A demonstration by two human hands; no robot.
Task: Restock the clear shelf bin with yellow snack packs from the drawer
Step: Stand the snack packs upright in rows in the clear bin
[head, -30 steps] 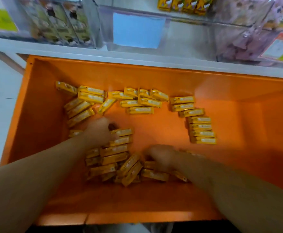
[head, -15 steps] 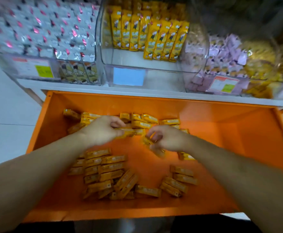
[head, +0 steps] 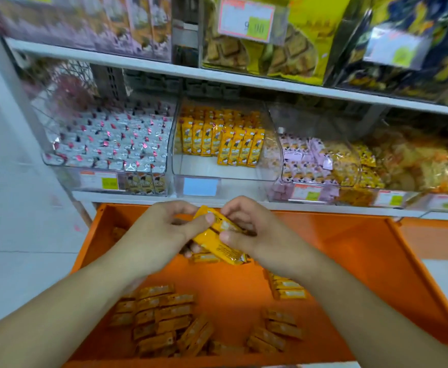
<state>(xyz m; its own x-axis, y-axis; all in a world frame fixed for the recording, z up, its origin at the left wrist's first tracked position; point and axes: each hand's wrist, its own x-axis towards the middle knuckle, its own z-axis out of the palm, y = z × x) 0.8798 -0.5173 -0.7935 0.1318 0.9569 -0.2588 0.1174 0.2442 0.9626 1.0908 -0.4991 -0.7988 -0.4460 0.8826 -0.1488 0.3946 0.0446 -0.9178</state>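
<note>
**Above the drawer: a handful of yellow packs, held between both hands**

Above the open orange drawer (head: 377, 261), a small bundle of yellow snack packs (head: 219, 241) sits between the two hands, just below the shelf edge. The left hand (head: 161, 232) has its thumb pressed on the top pack and its fingers curled underneath; the right hand (head: 246, 229) pinches the bundle from the other side, thumb on the wrapper's face. Both are grasping the packs, neither is released.

The packs look light, slim and foil-wrapped, so probably slick against each other and liable to fan out or slip if squeezed only at one end. A hold across the long sides, with the stack kept square, seems safest; the contents may crush under a hard squeeze.

Directly ahead, the clear shelf bin (head: 225, 176) holds upright rows of the same yellow packs at the back, with bare floor towards its front lip. More loose packs (head: 164, 314) lie on the drawer floor. Neighbouring bins hold silver-and-pink sachets (head: 111, 144) on the left and pale pink packs (head: 300, 155) on the right.
</note>
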